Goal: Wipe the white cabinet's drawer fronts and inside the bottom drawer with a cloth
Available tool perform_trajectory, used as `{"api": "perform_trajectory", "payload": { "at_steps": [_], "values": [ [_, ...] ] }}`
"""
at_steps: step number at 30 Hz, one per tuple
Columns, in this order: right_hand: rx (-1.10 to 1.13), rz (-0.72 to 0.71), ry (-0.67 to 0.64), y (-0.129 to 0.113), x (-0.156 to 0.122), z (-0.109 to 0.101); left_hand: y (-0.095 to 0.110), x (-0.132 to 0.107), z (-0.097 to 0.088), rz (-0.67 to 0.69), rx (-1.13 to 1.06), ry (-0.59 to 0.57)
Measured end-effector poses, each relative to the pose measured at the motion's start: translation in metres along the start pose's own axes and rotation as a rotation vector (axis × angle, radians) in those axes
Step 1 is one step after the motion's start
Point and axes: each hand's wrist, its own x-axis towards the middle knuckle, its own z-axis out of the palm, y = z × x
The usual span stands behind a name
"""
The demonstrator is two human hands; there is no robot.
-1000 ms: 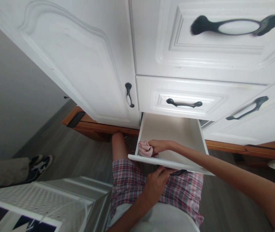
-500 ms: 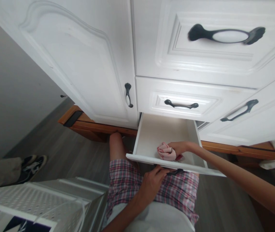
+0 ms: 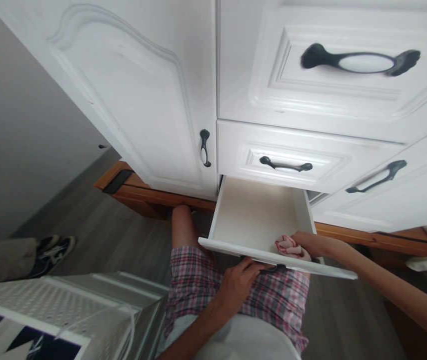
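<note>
The bottom white drawer [image 3: 236,247] is pulled out over my knees, and its pale floor is bare. My right hand [image 3: 305,241] is inside it at the front right corner, closed on a bunched pink cloth [image 3: 286,246] pressed against the drawer floor. My left hand [image 3: 241,282] is under the drawer's front panel, with its fingers curled round the dark drawer handle [image 3: 273,268], most of which is hidden.
White cabinet door [image 3: 142,100] at left and shut drawers [image 3: 284,160] above, all with dark handles. A wooden plinth [image 3: 142,195] runs along the grey floor. A perforated metal box [image 3: 67,310] stands at lower left. Another person's shoes [image 3: 52,252] and trouser leg are at far left.
My right hand has slid the pink cloth along the drawer front from the left corner to the right corner. My left hand has stayed on the handle.
</note>
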Motion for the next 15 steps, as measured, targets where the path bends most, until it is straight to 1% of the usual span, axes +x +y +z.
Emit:
{"api": "perform_trajectory", "payload": {
  "at_steps": [5,7,10,12,15],
  "values": [
    [-0.204,0.041,0.039,-0.003,-0.001,0.002,0.001,0.001,-0.003,-0.008,0.019,-0.021],
    [-0.272,0.028,0.061,-0.006,-0.001,-0.003,0.003,0.001,-0.004,-0.01,0.038,-0.018],
    [-0.402,0.007,0.106,-0.005,0.003,-0.015,0.005,0.001,-0.003,-0.008,0.051,-0.004],
    [-0.426,-0.005,0.205,0.002,0.008,-0.027,0.005,0.0,-0.003,-0.006,0.042,0.005],
    [-0.3,-0.009,0.427,0.02,0.022,-0.047,0.004,0.0,-0.002,-0.003,0.038,0.013]
  ]
}}
